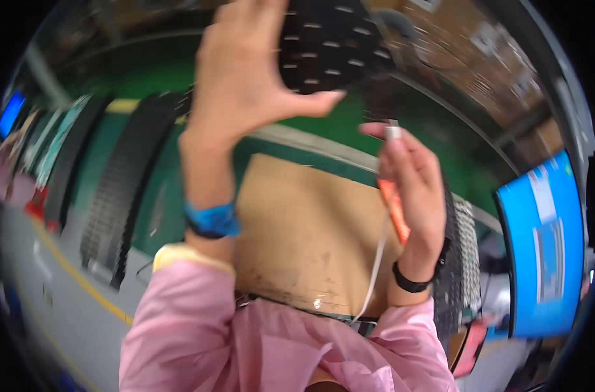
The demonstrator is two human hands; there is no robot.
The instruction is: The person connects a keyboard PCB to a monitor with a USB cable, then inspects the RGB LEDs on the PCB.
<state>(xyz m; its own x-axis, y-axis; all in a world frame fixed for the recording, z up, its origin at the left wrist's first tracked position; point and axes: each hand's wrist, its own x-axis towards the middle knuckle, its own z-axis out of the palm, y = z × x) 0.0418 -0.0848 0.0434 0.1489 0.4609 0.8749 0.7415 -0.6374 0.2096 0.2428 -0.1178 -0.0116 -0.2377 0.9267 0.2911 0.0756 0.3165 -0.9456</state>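
Observation:
My left hand (242, 85) is raised at the top, blurred, with fingers stretched up and the thumb spread to the right. Beside it, above the thumb, is a black panel (330, 49) with rows of short white marks; whether the hand touches it I cannot tell. My right hand (412, 176) pinches a silver metal plug (392, 130), its tip pointing up, between thumb and fingers. A white cable (376, 268) runs from below that hand toward my lap. Something orange (393, 209) shows along the palm.
A brown board (304, 228) lies before me on a green bench. Black ridged strips (124, 189) stand in a row on the left. At the right are a lit blue monitor (546, 248) and a light-coloured stack (467, 255). Brown cartons (467, 52) fill the far right.

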